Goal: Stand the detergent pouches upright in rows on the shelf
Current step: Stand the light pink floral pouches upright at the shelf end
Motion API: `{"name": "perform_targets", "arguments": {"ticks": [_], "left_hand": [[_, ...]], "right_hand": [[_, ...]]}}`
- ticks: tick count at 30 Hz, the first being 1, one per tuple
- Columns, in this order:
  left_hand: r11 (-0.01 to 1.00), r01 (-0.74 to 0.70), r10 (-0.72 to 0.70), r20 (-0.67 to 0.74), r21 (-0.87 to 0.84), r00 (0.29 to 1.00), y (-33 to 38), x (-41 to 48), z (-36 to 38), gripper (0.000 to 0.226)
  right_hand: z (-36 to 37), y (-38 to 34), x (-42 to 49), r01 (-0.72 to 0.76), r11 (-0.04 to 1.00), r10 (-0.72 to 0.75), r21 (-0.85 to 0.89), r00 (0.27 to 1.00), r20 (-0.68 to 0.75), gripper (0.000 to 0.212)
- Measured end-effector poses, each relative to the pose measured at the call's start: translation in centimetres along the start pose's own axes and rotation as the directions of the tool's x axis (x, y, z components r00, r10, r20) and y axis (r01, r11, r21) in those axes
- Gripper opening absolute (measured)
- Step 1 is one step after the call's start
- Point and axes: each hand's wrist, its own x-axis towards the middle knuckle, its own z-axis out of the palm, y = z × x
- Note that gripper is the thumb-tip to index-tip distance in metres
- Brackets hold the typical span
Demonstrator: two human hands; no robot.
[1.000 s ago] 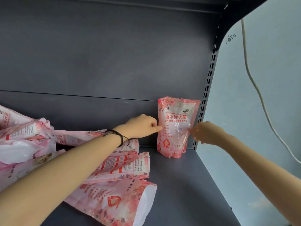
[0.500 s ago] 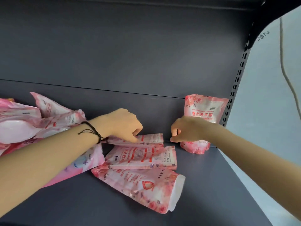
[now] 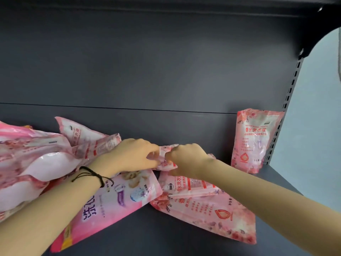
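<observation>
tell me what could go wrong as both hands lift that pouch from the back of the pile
1. The left hand and right hand grip the soft pouch close together, so it may sag or slip.
2. It lies against other flat pouches, so lifting it could drag them forward on the shelf.
3. The lone upright pouch stands near the right arm; a bump might topple it.

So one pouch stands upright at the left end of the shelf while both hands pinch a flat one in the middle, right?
No: the upright pouch stands at the right end of the shelf, not the left, as the head view shows. The rest holds: the left hand and right hand both pinch a flat pouch in the middle.
</observation>
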Motion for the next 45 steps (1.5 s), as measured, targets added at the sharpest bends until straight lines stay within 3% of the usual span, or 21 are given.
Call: {"name": "perform_targets", "arguments": {"ticks": [4, 8, 12, 14, 17, 19, 22, 23, 26, 28, 31, 36, 41, 45], "left_hand": [[0.986, 0.077, -0.075, 0.014, -0.15, 0.997, -0.1, -0.9, 1.7, 0.044], [0.917, 0.141, -0.141, 0.029, -0.373, 0.99, -0.7, -1.3, 2.5, 0.025], [0.809, 0.154, -0.228, -0.062, -0.567, 0.972, -1.8, -1.3, 2.5, 0.033], [0.733, 0.151, -0.264, -0.073, -0.663, 0.962, -1.6, -0.9, 2.3, 0.035], [0.628, 0.146, -0.316, -0.078, -0.764, 0.946, -0.9, 0.0, 1.9, 0.027], [0.485, 0.139, -0.368, -0.058, -0.864, 0.928, -0.3, 0.5, 1.4, 0.016], [0.097, 0.125, -0.412, 0.074, -0.987, 0.908, 0.4, 0.9, 0.3, 0.025], [0.038, 0.099, -0.406, 0.075, -0.994, 0.911, 0.5, 1.0, 0.2, 0.026], [0.206, 0.04, -0.39, -0.044, -0.978, 0.92, 1.2, 0.9, 1.0, 0.02], [0.245, 0.013, -0.458, -0.105, -0.969, 0.883, 1.9, 1.3, 1.7, 0.015], [0.147, -0.036, -0.558, -0.113, -0.989, 0.822, 2.7, 2.3, 1.6, 0.009], [-0.129, -0.245, -0.595, -0.122, -0.961, 0.795, 5.2, 5.7, -1.6, 0.005], [-0.145, -0.414, -0.684, -0.212, -0.899, 0.698, 9.8, 9.6, -5.1, 0.019], [-0.228, -0.437, -0.686, -0.174, -0.87, 0.706, 14.6, 12.7, -6.1, 0.025]], "right_hand": [[1.5, -1.0, 0.8, -0.045, 0.999, 0.045, -0.015, 0.999, -0.02, 0.017], [2.2, -0.6, 0.8, -0.145, 0.987, 0.15, 0.074, 0.986, -0.074, 0.018], [1.6, 2.3, -0.1, -0.249, 0.883, 0.353, 0.398, 0.911, -0.212, 0.015], [0.6, 3.9, -0.7, -0.212, 0.781, 0.428, 0.587, 0.867, -0.257, 0.017], [-0.8, 5.5, -1.1, -0.178, 0.669, 0.545, 0.722, 0.777, -0.314, 0.018], [-1.1, 6.0, -1.3, -0.174, 0.547, 0.642, 0.819, 0.714, -0.278, 0.018], [-0.8, 6.3, -1.4, -0.141, 0.347, 0.732, 0.927, 0.659, -0.174, 0.016], [-0.6, 6.4, -1.3, -0.128, 0.29, 0.747, 0.949, 0.65, -0.141, 0.015], [0.2, 6.4, -1.4, -0.11, 0.193, 0.755, 0.975, 0.651, -0.076, 0.015], [0.7, 6.4, -1.5, -0.095, 0.159, 0.744, 0.983, 0.665, -0.056, 0.015], [0.8, 6.7, -1.6, -0.042, 0.095, 0.75, 0.995, 0.659, -0.044, 0.013], [0.4, 8.2, -2.5, 0.19, -0.05, 0.788, 0.98, 0.61, -0.079, 0.013], [-0.5, 10.6, -4.8, 0.365, -0.014, 0.832, 0.931, 0.521, -0.192, 0.016], [-0.6, 13.8, -8.4, 0.399, -0.045, 0.856, 0.916, 0.488, -0.171, 0.018]]}}
